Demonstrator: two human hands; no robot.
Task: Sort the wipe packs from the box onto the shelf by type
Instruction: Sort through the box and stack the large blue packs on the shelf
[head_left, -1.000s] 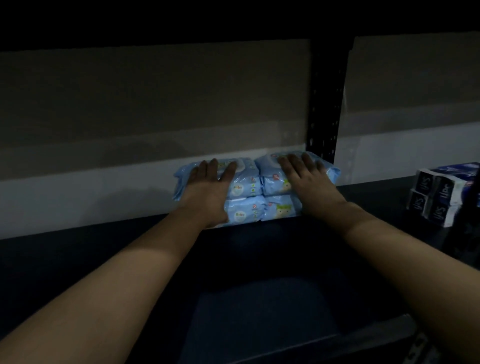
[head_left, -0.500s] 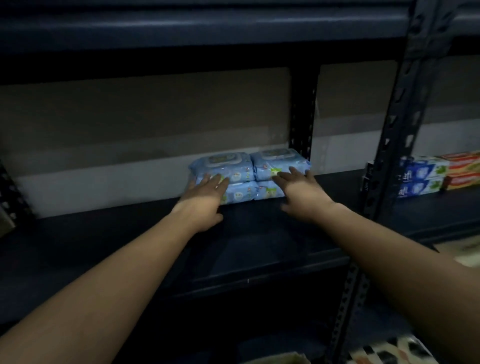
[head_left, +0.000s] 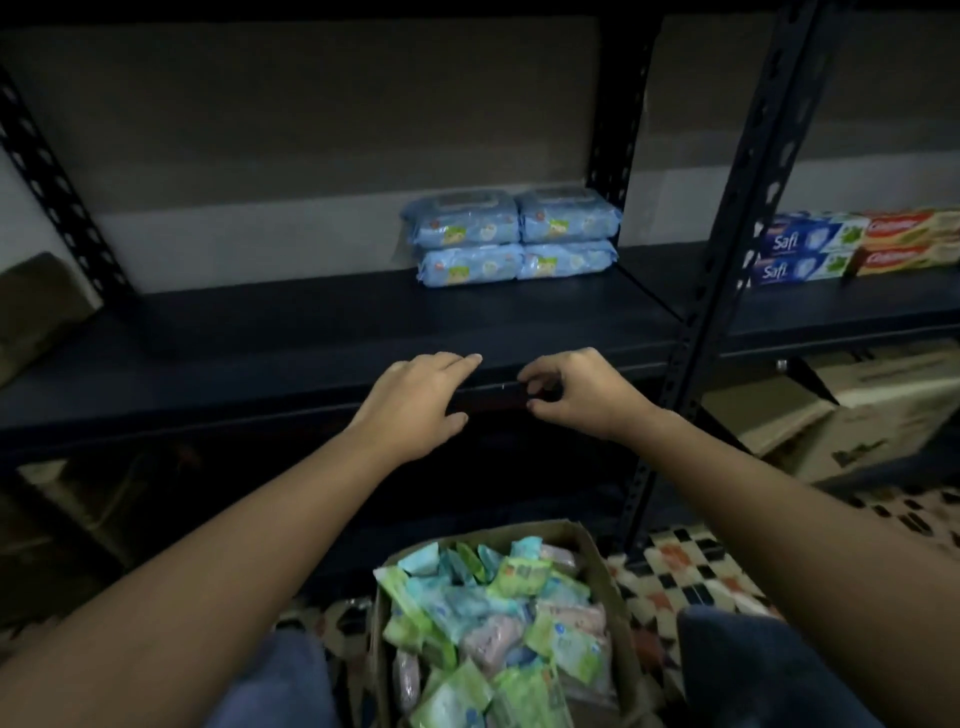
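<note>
Hovering in front of the shelf's front edge (head_left: 311, 395), both hands are empty. The left hand (head_left: 415, 402) is held palm down with its fingers extended and loosely together, pointing toward the right hand; it grips nothing. The right hand (head_left: 576, 395) sits just beside it, fingers loosely curled inward, holding nothing. Whether either hand touches the shelf edge cannot be told from this view.

Four blue wipe packs (head_left: 511, 236) stand at the back of the shelf against the wall, arranged as two stacks of two, side by side and touching, next to the rear upright post (head_left: 613, 156).

Below the hands, between the person's knees, sits an open cardboard box (head_left: 608, 587) on the patterned floor (head_left: 691, 571). It is filled with loose wipe packs (head_left: 498, 623) in green, light blue and pink, lying jumbled at mixed angles.

To the right, beyond the front upright post (head_left: 727, 223), the neighbouring shelf bay holds toothpaste boxes (head_left: 852, 244): two blue ones stacked, with two red ones stacked just beside them. A larger cardboard carton (head_left: 857, 415) sits lower on the right. Lighting is dim, and fine print on the packs is not readable.
</note>
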